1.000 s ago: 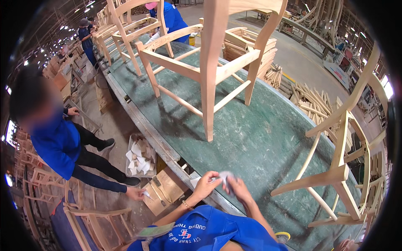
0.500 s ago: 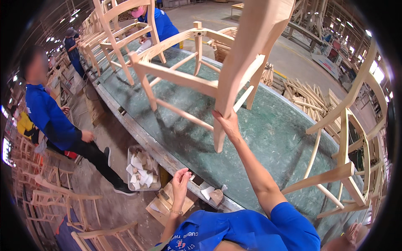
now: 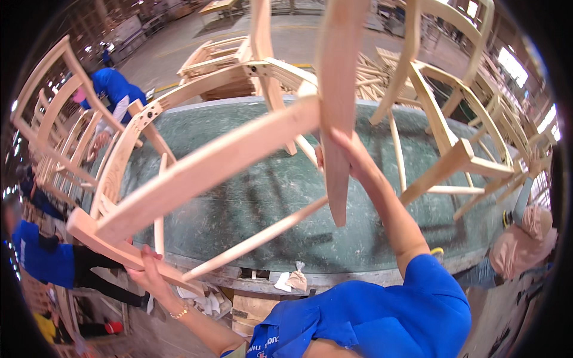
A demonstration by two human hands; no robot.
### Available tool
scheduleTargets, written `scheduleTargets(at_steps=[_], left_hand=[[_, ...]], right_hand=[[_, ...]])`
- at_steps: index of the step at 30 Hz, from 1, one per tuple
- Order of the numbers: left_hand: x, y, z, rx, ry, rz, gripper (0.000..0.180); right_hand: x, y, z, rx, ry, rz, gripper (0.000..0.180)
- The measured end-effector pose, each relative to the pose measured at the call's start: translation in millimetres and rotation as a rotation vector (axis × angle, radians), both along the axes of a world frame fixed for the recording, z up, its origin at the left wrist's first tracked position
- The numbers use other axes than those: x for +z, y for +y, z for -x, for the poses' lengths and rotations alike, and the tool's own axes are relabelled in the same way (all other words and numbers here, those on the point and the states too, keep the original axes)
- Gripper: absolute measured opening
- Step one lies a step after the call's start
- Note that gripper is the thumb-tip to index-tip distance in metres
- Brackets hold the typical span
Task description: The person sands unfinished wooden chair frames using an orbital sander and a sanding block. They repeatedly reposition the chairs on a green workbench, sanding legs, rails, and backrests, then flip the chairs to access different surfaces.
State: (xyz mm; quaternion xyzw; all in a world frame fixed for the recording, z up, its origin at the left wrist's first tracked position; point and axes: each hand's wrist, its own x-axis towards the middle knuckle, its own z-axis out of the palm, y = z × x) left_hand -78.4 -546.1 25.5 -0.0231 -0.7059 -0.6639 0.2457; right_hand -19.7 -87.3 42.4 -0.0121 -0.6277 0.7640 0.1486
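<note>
A pale, unfinished wooden chair (image 3: 209,167) is tilted over the green-topped table, held between my two hands. My right hand (image 3: 349,156) grips its long back leg (image 3: 338,185) below the seat rail. At the left, my left hand (image 3: 150,275) is closed around a front leg (image 3: 128,253), near the end of a round stretcher (image 3: 256,238). Dark holes and metal fittings show at the seat frame's corners. The top of the backrest runs out of the picture.
The green table (image 3: 376,232) spans the middle. Other wooden chairs stand to the right (image 3: 421,101) and left (image 3: 59,128). A small tied bag (image 3: 296,277) lies at the near edge. Co-workers are at the far left (image 3: 116,89), the left (image 3: 42,256) and the right (image 3: 522,244).
My left hand has gone from free beside the table edge to holding the chair's front leg. The chair has turned and tilted, with my right hand still on its back leg. My view has swung right.
</note>
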Motion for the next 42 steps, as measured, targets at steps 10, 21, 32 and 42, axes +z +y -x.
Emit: scheduleTargets(at_steps=[10, 21, 32, 42], left_hand=[[103, 69, 61, -0.169, 0.031, -0.018, 0.038], [137, 63, 195, -0.322, -0.019, 0.109, 0.023], [138, 66, 228, -0.401, -0.059, 0.036, 0.022], [141, 59, 226, -0.341, -0.047, 0.072, 0.026]], right_hand=[[32, 51, 113, -0.696, 0.151, -0.658, 0.066], [-9, 41, 112, -0.774, -0.095, -0.976, 0.052], [-24, 36, 100, -0.851, -0.141, -1.054, 0.056], [-68, 11, 26, -0.910, -0.046, -1.297, 0.042]])
